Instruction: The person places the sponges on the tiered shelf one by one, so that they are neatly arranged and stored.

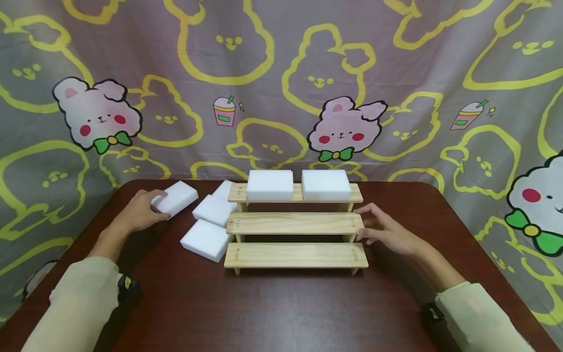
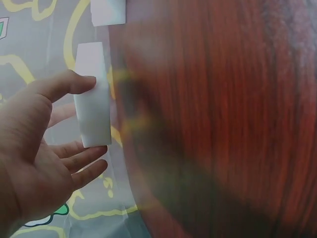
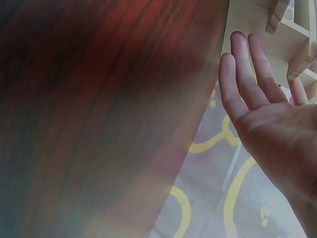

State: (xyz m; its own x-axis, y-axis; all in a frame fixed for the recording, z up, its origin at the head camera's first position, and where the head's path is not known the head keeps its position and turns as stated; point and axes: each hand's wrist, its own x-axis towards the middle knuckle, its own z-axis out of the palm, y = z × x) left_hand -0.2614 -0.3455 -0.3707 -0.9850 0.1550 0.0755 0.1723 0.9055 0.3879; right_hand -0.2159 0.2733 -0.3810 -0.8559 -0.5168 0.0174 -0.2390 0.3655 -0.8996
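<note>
My left hand (image 1: 140, 209) grips a white foam block (image 1: 177, 197) by its near end, at the table's far left. In the left wrist view the thumb lies on one side of that block and fingers are behind and below it. At the right end of a three-step wooden display rack (image 1: 293, 223), my right hand (image 1: 387, 232) holds the middle step between thumb and index finger. The right wrist view shows its other fingers (image 3: 242, 74) straight and apart from the wood. Two more white blocks (image 1: 270, 185) sit side by side on the top step.
Several loose white foam blocks (image 1: 205, 239) lie overlapping, left of the rack and against its end. Everything stands on a dark red-brown table (image 1: 281, 308). A curtain with cartoon rabbits (image 1: 264, 98) hangs behind the table's back edge.
</note>
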